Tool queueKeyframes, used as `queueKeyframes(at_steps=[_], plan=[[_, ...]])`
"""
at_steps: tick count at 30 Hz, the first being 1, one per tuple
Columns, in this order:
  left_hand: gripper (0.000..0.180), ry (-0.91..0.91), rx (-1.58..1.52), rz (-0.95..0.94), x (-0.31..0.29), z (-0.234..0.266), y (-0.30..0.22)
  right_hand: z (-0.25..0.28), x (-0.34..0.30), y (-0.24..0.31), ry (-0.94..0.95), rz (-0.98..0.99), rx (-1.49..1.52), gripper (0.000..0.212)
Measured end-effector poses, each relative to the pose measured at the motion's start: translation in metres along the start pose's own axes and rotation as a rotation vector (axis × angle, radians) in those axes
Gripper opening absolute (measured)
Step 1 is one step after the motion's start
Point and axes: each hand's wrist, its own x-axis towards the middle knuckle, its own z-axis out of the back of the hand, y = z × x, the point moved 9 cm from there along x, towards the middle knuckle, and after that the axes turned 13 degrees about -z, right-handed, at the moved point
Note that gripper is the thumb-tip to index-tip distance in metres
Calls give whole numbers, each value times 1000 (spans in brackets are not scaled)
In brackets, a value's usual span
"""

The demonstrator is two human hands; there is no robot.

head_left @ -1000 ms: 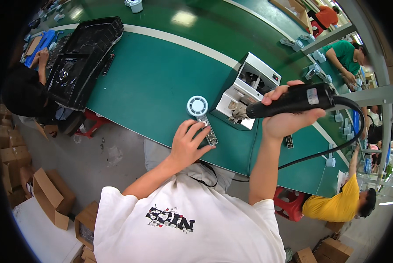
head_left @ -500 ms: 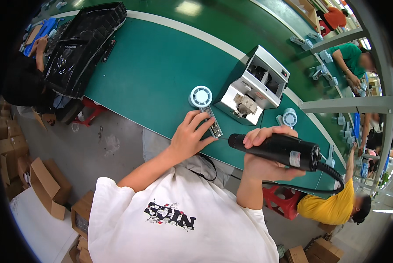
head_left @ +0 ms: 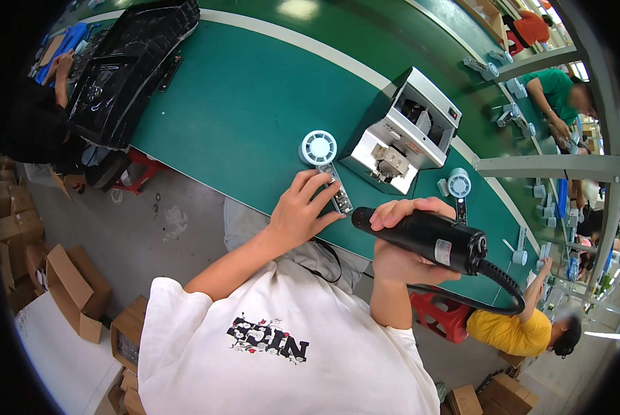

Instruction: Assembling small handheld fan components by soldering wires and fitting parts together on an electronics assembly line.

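Right fingers [head_left: 386,215] grip screwdriver [head_left: 424,237] — left fingers [head_left: 315,187] hold fan [head_left: 320,148].

A factory assembly floor: workers [head_left: 507,330] along a green bench [head_left: 234,90], repeated pale-blue fans [head_left: 319,147], cardboard boxes [head_left: 75,283]

Black power tool [head_left: 421,237], pale-blue fan [head_left: 319,147], green tabletop [head_left: 234,104], silver-and-black machine [head_left: 403,135], white shirt [head_left: 213,366] with floral lettering

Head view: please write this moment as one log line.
left hand: touches fan | right hand: grips black tool, nose near fan | machine: on table
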Motion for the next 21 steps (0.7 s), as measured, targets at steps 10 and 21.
queueKeyframes(at_steps=[10,21], plan=[[52,34,34,-32,2,1,-3,-10,-10,-4,139,21,17,99],[52,18,22,-34,1,2,-3,-11,3,3,138,-96,-49,102]])
